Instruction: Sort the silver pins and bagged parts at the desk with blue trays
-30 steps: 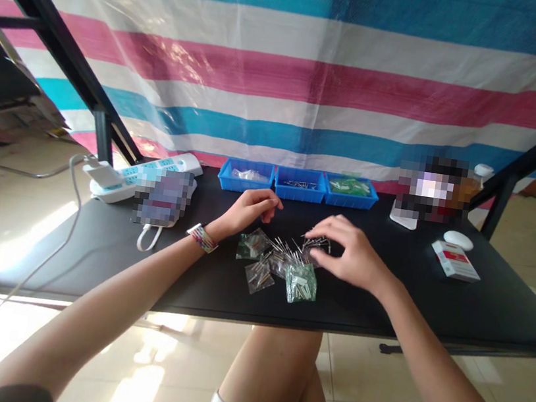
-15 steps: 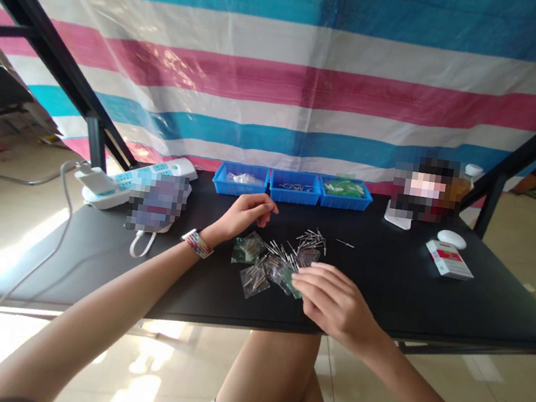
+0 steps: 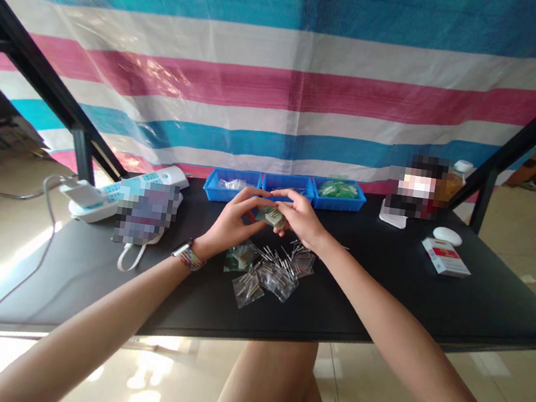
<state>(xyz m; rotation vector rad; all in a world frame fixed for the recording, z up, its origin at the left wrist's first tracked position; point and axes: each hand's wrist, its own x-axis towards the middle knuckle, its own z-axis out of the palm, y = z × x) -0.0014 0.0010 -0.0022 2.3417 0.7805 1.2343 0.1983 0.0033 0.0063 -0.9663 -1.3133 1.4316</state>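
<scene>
Above the table's middle, my left hand [image 3: 234,221] and my right hand [image 3: 301,220] meet around a small green-and-clear plastic bag [image 3: 272,216] with pale pieces showing in it. The fingers of both hands close on the bag from either side; some fingertips are hidden behind it. Below them lies a pile of thin silvery metal pins [image 3: 276,259] that look like blind rivets. Small clear bags [image 3: 277,283] of metal pieces lie against the pile. Another greenish bag [image 3: 239,257] rests at its left, near my left wrist.
Three blue bins [image 3: 338,201] stand in a row at the back, partly behind my hands. At left are a power strip [image 3: 145,185] and a blurred-out item [image 3: 146,214]. A red-and-white box [image 3: 446,257], a white oval object [image 3: 447,236] and a bottle [image 3: 459,178] are at right.
My right hand has lifted the green bag from the pile and moved up and left to my left hand. Both hands now hold it. The view has shifted slightly.
</scene>
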